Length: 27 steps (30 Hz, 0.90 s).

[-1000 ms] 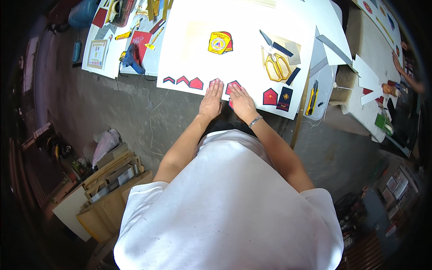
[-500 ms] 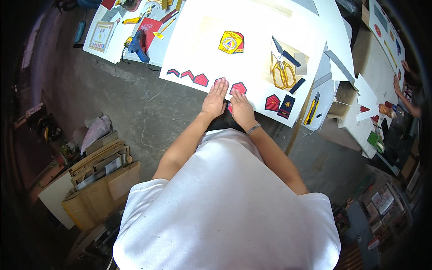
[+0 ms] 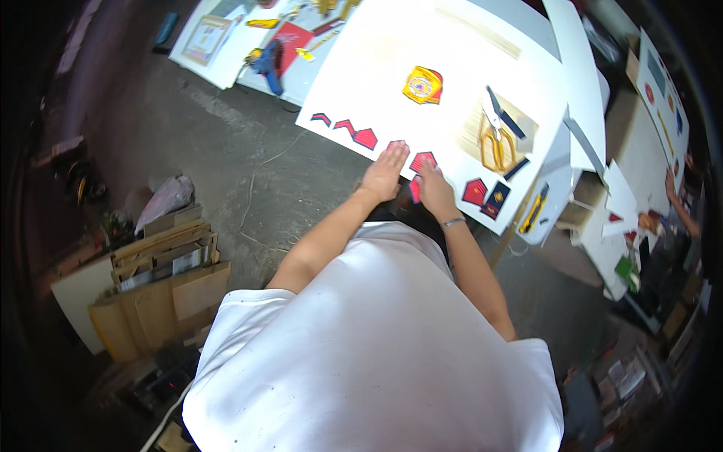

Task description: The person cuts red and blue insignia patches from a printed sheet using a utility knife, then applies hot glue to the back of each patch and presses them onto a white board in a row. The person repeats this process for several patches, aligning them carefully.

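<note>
My left hand (image 3: 385, 173) lies flat near the front edge of a white board (image 3: 354, 68), its fingertips over a red chevron patch (image 3: 396, 144) that they partly cover. Beside it, my right hand (image 3: 438, 190) reaches forward with its fingertips on a red striped patch (image 3: 423, 160). Another red patch (image 3: 415, 190) shows by the right thumb at the board's edge; whether it is held, I cannot tell. More chevron patches (image 3: 364, 138) run to the left. On the right are a red pentagonal patch (image 3: 474, 191) and a dark blue patch (image 3: 495, 200). A yellow badge patch (image 3: 422, 85) lies farther back.
Yellow-handled scissors (image 3: 496, 145) rest on the board. A yellow cutter (image 3: 535, 209) lies right of it. A blue glue gun (image 3: 265, 68) stands at the far left. Wooden boards and cardboard (image 3: 162, 294) lean at left. Another person's arm (image 3: 681, 205) reaches in at right.
The whole view has swung, so the board appears farther right and tilted. My right fingers have drawn back slightly, showing more of the striped patch. My left hand stays on its patch.
</note>
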Available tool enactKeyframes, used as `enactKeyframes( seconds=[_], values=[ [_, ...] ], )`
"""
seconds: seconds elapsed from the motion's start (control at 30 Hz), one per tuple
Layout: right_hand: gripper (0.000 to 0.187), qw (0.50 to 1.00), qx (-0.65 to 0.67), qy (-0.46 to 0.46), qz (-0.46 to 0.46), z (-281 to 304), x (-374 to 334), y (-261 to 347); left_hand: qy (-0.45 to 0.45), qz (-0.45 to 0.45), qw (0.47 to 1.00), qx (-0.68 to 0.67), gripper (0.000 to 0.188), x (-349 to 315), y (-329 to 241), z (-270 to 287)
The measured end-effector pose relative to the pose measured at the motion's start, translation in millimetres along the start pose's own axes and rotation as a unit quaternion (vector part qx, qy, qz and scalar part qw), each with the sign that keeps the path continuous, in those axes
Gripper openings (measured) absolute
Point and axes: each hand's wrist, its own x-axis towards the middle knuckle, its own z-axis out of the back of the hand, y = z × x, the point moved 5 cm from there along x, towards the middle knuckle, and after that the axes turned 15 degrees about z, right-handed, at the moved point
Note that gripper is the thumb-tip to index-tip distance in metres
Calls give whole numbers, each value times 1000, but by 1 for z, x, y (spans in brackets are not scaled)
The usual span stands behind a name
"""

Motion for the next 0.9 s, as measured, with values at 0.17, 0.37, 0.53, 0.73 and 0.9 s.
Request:
enactKeyframes(
  seconds=[0.17, 0.37, 0.53, 0.73, 0.9],
  values=[
    [23, 985, 83, -124, -83, 45, -1, 18, 24, 55, 987, -149, 85, -28, 22, 33],
    [15, 895, 365, -174, -188, 30, 45, 72, -91, 35, 918, -385, 66, -83, 63, 124],
    [15, 834, 487, -195, -173, -11, 124, 142, -159, -62, 956, -239, 60, -95, 127, 158],
    [18, 832, 507, -126, -187, -78, 222, 222, -213, 10, 920, -329, 33, -95, 273, 174],
    [27, 933, 255, -223, -120, -94, 308, 221, -98, 209, 601, -765, 19, -87, 384, 165]
  ],
)
